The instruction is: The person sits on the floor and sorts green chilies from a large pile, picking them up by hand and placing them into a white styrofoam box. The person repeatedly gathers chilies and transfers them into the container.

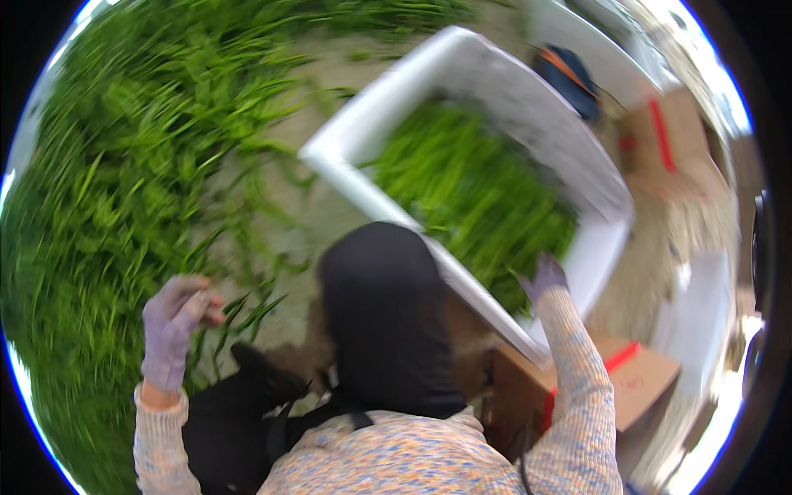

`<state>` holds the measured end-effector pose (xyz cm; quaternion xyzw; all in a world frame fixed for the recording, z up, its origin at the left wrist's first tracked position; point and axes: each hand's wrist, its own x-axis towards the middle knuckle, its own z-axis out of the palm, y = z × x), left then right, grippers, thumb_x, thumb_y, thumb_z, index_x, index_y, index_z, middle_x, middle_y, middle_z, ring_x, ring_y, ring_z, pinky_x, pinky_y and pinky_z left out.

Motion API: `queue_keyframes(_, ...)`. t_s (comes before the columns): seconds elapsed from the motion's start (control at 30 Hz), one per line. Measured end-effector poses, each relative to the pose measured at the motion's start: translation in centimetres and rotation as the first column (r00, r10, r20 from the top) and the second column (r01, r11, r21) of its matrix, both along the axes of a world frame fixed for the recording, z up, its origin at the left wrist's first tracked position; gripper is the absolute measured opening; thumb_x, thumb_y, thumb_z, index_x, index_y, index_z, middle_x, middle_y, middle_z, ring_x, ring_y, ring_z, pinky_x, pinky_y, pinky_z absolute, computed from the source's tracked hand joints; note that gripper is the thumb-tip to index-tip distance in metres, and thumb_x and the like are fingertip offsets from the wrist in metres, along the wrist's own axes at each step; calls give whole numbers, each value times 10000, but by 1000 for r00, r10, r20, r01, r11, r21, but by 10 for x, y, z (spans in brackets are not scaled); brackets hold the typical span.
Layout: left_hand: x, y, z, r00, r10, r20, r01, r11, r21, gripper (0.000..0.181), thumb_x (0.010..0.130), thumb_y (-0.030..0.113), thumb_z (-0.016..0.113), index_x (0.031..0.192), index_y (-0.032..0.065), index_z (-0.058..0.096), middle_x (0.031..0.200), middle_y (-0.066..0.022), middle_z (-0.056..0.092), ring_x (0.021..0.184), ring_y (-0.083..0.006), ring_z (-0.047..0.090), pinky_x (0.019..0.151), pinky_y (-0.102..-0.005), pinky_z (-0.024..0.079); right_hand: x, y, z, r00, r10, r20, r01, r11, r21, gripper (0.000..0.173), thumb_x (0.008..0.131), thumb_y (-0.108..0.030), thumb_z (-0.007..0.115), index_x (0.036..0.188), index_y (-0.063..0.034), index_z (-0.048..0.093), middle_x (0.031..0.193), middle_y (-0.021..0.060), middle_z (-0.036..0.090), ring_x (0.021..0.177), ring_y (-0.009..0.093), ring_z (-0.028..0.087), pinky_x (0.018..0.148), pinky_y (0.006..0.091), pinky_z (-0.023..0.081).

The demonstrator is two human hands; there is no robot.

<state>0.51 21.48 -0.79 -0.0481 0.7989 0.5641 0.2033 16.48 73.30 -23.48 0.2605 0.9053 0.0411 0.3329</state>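
Observation:
My left hand point(176, 325), in a thin purple glove with bare fingertips, hovers at the lower left with fingers loosely bent. A few loose green stalks point(257, 312) lie just beyond its fingertips, and nothing shows in its grasp. Inside a white foam box point(365, 189), long leafy greens point(470, 192) form a thick layer, blurred by motion. My right hand point(547, 278), gloved alike, reaches over the near right corner of the box. Its spread fingers touch the greens there; the fingertips are partly blurred.
A large heap of greens point(124, 161) covers the floor at left. My black-clad knee point(383, 309) rises against the box's near side. Cardboard boxes with red tape stand below right point(637, 377) and far right point(674, 142). A dark blue item with an orange strip point(566, 77) lies behind the box.

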Motion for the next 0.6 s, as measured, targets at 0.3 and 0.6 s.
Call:
queue_keyframes(0.3, 59, -168, 76, 910, 241, -336, -234, 970, 62, 232, 841, 105, 518, 1036, -18, 539, 839, -117, 623, 681, -155, 619, 618, -253, 517, 65, -17, -4, 996, -69, 60, 51, 964, 261, 782, 802, -490, 482, 1377, -96, 129, 1425, 131, 148, 1310, 265, 165, 1066, 342, 165)
queue_keyframes(0.6, 113, -300, -29, 814, 572, -104, -562, 820, 112, 186, 837, 144, 549, 978, 23, 547, 802, -113, 621, 644, -161, 617, 563, -264, 519, -55, 5, 103, 610, -164, -775, -113, 950, -290, 483, 830, -199, 549, 1236, 7, 388, 1172, 161, 481, 1073, 237, 476, 926, 297, 370)
